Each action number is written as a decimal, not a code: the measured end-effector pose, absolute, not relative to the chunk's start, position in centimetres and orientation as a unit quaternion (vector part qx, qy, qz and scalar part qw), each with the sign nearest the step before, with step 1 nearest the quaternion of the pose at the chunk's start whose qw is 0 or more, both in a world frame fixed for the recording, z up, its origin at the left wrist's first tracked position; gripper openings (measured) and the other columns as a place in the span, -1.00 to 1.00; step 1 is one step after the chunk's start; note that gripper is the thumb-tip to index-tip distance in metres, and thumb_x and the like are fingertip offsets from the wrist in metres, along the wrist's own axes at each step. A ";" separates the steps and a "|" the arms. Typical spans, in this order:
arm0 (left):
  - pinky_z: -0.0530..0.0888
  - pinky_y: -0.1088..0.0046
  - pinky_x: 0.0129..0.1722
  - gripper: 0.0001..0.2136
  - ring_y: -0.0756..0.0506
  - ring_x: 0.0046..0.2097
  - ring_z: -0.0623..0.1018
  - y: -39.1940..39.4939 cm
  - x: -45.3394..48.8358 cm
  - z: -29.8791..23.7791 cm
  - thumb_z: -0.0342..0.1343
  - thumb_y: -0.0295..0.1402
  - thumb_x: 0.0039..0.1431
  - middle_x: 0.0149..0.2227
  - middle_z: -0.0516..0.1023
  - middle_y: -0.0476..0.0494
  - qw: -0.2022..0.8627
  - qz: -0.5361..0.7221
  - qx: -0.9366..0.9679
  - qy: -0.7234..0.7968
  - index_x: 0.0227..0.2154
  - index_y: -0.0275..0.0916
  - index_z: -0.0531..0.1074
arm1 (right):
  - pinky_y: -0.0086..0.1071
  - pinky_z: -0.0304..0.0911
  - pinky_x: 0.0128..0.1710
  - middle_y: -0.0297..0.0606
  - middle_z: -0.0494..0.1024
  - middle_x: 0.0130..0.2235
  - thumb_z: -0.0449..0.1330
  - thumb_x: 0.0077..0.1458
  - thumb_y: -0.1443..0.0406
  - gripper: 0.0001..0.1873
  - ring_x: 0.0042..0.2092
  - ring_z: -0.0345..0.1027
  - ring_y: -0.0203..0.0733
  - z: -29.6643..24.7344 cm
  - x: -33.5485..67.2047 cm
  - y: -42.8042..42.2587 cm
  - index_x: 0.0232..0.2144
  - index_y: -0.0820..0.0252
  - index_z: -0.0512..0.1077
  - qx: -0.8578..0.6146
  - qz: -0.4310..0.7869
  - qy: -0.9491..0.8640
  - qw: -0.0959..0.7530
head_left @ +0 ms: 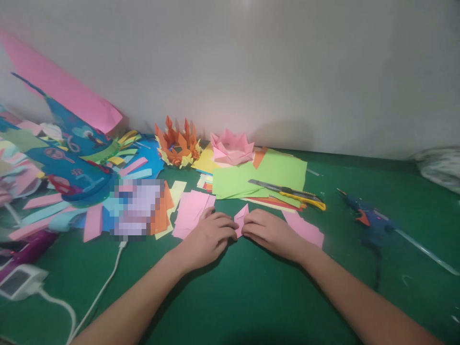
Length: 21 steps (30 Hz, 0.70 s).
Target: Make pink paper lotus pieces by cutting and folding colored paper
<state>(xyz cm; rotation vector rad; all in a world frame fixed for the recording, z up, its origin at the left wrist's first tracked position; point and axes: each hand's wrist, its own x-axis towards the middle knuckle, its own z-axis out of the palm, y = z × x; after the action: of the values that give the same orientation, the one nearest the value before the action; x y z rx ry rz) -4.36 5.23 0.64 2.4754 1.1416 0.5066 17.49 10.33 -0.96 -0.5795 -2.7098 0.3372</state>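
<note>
Between my two hands a small folded piece of pink paper (241, 221) stands with its pointed tip up, close to the green table top. My left hand (212, 235) pinches its left side, fingers curled. On the other side my right hand (269, 232) grips the paper's right edge, fingertips pressed together. A stack of pink paper sheets (190, 213) lies partly behind my left hand. More pink paper pieces (305, 230) lie behind my right wrist, partly covered by it.
A box cutter (298, 194) rests on green paper sheets (237, 181). Behind stand a pink paper crown (232, 147) and an orange one (179, 143). A blue glue gun (372, 218) lies right. Blue cone hats (72, 163) and a white cable (113, 278) are left. A wall (287, 72) closes the back.
</note>
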 end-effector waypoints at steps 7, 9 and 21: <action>-0.03 0.15 0.17 -0.76 -0.06 0.00 0.40 5.3 -4.4 0.6 -0.13 -0.54 0.23 -0.09 0.53 -0.01 0.190 0.179 0.877 0.404 -0.28 -0.16 0.43 | -0.28 0.22 -0.19 -0.15 0.43 -0.24 -0.04 0.26 0.32 -0.76 -0.18 0.25 -0.15 -0.2 16.7 10.2 -0.32 0.20 0.42 -0.235 0.171 -0.940 0.180; -0.03 0.14 0.17 -0.76 -0.07 0.01 0.40 5.3 -4.4 0.7 -0.13 -0.54 0.23 -0.09 0.53 -0.02 0.193 0.177 0.876 0.405 -0.27 -0.17 0.43 | -0.29 0.22 -0.20 -0.16 0.42 -0.26 -0.03 0.26 0.31 -0.77 -0.19 0.24 -0.16 -0.2 16.5 10.2 -0.33 0.20 0.42 -0.250 0.196 -0.930 0.186; 0.06 0.14 0.15 -0.76 -0.07 -0.02 0.43 5.3 -4.4 0.8 -0.13 -0.53 0.22 -0.12 0.55 -0.05 0.183 0.185 0.880 0.397 -0.33 -0.18 0.45 | -0.31 0.20 -0.21 -0.22 0.39 -0.26 0.06 0.21 0.29 -0.85 -0.21 0.25 -0.19 -0.8 16.1 10.1 -0.41 0.19 0.34 -0.305 0.261 -0.895 0.194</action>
<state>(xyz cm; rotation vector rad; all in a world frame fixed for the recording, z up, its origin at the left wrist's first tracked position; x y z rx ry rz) -4.37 5.26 0.84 2.4832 1.1202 0.5208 16.06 10.07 -0.76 -0.8559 -2.5102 0.7319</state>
